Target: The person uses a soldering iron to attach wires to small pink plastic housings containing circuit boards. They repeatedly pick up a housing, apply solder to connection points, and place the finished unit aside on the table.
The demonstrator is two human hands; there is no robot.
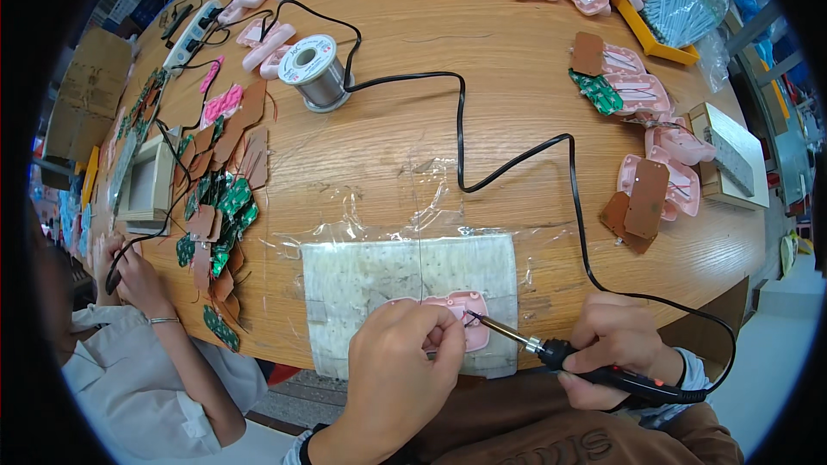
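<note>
A pink plastic housing lies on a white taped-down mat at the near table edge. My left hand rests on the housing's left part and pinches a thin solder wire that runs up toward the solder spool. My right hand grips a black soldering iron. Its metal tip touches the housing beside my left fingers.
The iron's black cord loops across the wooden table. Pink housings and brown and green circuit boards lie at left, right and far edge. A white box sits right. Another person's hand works at left.
</note>
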